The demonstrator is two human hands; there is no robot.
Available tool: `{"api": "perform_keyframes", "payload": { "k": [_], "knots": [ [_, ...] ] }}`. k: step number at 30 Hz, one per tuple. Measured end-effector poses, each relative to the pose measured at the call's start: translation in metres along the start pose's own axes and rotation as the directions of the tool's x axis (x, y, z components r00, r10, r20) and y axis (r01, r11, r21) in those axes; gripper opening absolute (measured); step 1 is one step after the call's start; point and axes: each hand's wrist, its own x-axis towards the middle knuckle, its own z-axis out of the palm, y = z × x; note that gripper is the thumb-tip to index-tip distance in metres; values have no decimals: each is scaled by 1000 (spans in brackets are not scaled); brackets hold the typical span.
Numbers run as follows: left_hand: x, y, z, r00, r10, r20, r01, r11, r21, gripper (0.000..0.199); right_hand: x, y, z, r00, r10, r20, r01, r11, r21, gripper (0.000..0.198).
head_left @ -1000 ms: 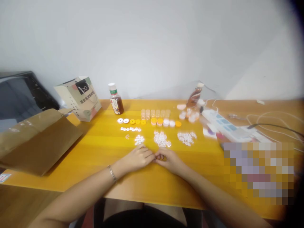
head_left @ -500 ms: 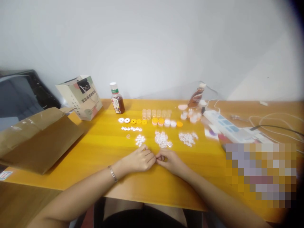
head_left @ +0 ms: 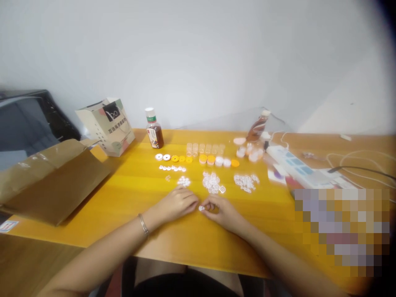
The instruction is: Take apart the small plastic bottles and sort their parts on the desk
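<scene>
In the head view there are two hands and one small white piece [head_left: 201, 208] in a grip. The right hand [head_left: 221, 211] pinches it between thumb and forefinger. The left hand [head_left: 182, 202] is just beside it, apart from it, fingers bent and close together; whether they hide anything, I cannot tell.

On the table [head_left: 130, 202] beyond are six clear cups [head_left: 202, 149] in a row. In front of them come five discs [head_left: 175, 158], two white and three yellow, then five caps [head_left: 219, 161] to their right: three yellow, two white. A row of about six or seven white bits [head_left: 168, 168] lies nearer. Nearer again are three heaps, too jumbled to count: solid white dots [head_left: 185, 181] by the left hand, pale rings [head_left: 210, 181] in the middle, more pale parts [head_left: 245, 182] at right. Two bottles stand at the back, one upright [head_left: 154, 133], one tilted [head_left: 257, 127]. There are two bags, one printed [head_left: 113, 128], one brown [head_left: 71, 181], and one power strip [head_left: 293, 163].

The piece looks roundish, with a darker spot on it; finer detail is blurred.
</scene>
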Motion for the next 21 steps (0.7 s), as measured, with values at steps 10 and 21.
{"api": "perform_keyframes", "payload": {
  "k": [10,21],
  "knots": [
    [-37,-57,-33,965,-253,-63,258,961,100,14,6,-11,0,1000,30,5,-30,999,-24,6],
    [-49,-93,-24,944,-329,14,322,931,171,18,119,3,-20,976,187,-113,-207,957,-201,2]
  ]
}}
